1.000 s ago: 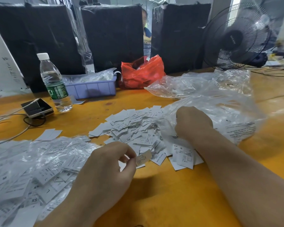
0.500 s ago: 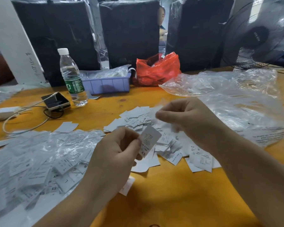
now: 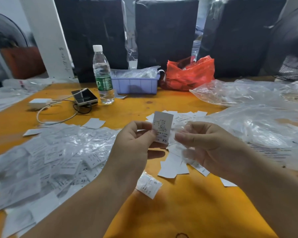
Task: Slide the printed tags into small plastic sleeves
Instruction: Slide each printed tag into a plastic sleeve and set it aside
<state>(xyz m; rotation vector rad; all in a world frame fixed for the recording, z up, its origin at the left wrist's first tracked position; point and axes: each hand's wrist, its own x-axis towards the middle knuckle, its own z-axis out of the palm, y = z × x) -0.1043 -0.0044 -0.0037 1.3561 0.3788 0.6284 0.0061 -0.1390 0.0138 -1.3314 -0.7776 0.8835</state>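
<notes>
upright, tag (image 3: 162, 127) pinched in left grip (image 3: 136, 143)

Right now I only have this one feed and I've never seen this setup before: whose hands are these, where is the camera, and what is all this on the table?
There is no machine here. These are a person's two bare hands, filmed by one wide-angle camera worn on the head, looking forward and down.

The left hand pinches a printed tag marked XS, held upright. The right hand pinches what looks like a small clear sleeve, blurred, just beside the tag.

On the orange table lie loose tags, a heap of tags already in sleeves at left, and clear plastic bags at right. Further back stand a water bottle, a phone on a cable, a purple tray and a red bag.
</notes>
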